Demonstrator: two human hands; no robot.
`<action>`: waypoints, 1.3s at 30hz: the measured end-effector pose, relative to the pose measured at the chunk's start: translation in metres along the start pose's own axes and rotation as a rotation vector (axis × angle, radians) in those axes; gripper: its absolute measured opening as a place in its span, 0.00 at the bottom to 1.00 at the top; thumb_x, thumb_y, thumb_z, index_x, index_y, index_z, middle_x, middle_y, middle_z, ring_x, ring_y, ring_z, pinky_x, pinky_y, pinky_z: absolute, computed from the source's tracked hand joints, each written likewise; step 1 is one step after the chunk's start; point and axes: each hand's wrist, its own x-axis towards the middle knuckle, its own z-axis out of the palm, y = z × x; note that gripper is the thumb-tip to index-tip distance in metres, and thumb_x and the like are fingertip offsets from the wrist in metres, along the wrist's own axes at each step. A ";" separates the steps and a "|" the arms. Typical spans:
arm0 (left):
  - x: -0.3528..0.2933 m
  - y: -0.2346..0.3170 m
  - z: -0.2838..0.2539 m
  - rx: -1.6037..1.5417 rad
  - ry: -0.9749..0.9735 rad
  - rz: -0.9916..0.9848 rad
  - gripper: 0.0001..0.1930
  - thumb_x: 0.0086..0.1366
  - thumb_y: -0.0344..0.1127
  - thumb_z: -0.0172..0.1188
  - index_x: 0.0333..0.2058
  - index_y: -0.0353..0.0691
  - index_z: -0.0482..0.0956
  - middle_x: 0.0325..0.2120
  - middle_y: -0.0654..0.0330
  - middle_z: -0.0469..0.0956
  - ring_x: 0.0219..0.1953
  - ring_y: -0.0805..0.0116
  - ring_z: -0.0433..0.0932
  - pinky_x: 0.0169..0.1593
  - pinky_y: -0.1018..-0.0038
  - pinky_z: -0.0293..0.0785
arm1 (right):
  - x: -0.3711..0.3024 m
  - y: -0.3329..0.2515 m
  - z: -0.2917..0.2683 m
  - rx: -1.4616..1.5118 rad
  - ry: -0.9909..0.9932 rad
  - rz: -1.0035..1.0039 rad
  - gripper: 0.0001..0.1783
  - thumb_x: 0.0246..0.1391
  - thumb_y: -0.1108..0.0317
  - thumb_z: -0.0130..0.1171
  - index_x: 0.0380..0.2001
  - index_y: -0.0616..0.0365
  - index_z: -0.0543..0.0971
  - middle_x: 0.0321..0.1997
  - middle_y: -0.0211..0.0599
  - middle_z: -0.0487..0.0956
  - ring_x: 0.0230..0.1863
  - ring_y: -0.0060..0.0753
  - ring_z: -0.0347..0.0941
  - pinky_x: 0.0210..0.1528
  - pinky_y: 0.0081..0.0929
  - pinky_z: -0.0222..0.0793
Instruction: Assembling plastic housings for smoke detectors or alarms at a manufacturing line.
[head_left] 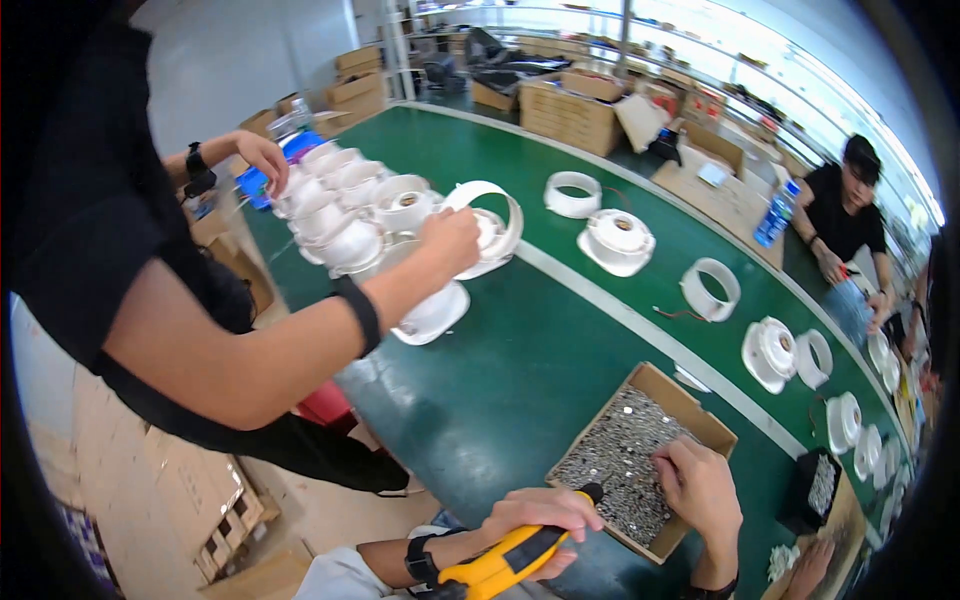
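My left hand (540, 522) is wrapped round a yellow and black electric screwdriver (505, 565), whose dark nose points toward a cardboard box. Loose small metal screws (622, 450) fill that box (705, 408). Over its right side my right hand (703, 490) reaches in, fingers curled together at the screws; anything between the fingertips is too small to make out. Beyond the box, white round housings (617, 240) and white rings (711, 288) with thin wires stand along the green table.
At left a co-worker in black holds a white ring (490, 200) above clustered white housings (350, 215). Another person sits at far right, near a blue-capped bottle (777, 213). A black bin of screws (812, 490) stands to my right. Cartons (570, 115) line the back.
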 end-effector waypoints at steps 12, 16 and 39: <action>0.028 -0.036 0.001 -0.185 -0.172 -0.129 0.14 0.55 0.31 0.62 0.37 0.31 0.69 0.20 0.54 0.75 0.22 0.62 0.76 0.29 0.66 0.75 | 0.000 0.022 -0.010 -0.039 0.179 0.046 0.05 0.47 0.71 0.58 0.27 0.59 0.74 0.26 0.40 0.74 0.28 0.45 0.72 0.30 0.35 0.67; 0.038 -0.040 -0.003 -0.180 -0.173 -0.176 0.13 0.54 0.30 0.63 0.35 0.30 0.71 0.19 0.55 0.74 0.21 0.64 0.75 0.27 0.70 0.74 | 0.013 0.032 -0.026 -0.020 0.106 0.129 0.05 0.48 0.71 0.56 0.29 0.60 0.75 0.27 0.42 0.75 0.30 0.46 0.73 0.32 0.35 0.68; 0.087 -0.020 -0.003 -0.222 -0.207 -0.369 0.23 0.59 0.35 0.60 0.48 0.40 0.60 0.32 0.51 0.69 0.33 0.62 0.68 0.41 0.61 0.67 | 0.158 0.255 0.014 -0.675 0.232 0.109 0.06 0.47 0.68 0.54 0.31 0.52 0.77 0.38 0.36 0.77 0.50 0.36 0.69 0.64 0.43 0.50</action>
